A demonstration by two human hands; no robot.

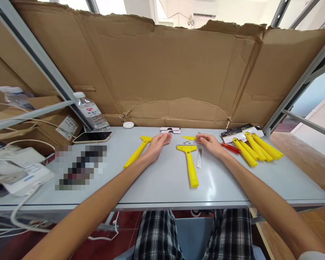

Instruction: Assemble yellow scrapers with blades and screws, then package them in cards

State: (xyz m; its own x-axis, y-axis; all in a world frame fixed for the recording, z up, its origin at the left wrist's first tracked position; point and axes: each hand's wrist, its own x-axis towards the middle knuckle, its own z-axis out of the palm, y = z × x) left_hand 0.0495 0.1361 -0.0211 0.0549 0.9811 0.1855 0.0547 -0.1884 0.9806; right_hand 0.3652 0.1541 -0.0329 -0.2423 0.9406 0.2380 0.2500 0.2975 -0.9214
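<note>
The yellow scraper lay on the table between the two forearms, head away from the person and handle toward the lap, probably so that it sat squarely within reach of both hands. A flat metal strip lay just right of its handle, and small dark pieces just beyond its head, each apart and easy to see. The left hand rested with fingers outstretched and together, apparently holding nothing, beside a second scraper. The right hand's fingers were slightly bent at the end of a small yellow piece; whether they gripped it could not be told at this size. The scraper looked bright and smooth, its slim handle widening into a broad, flat, T-shaped head.
</note>
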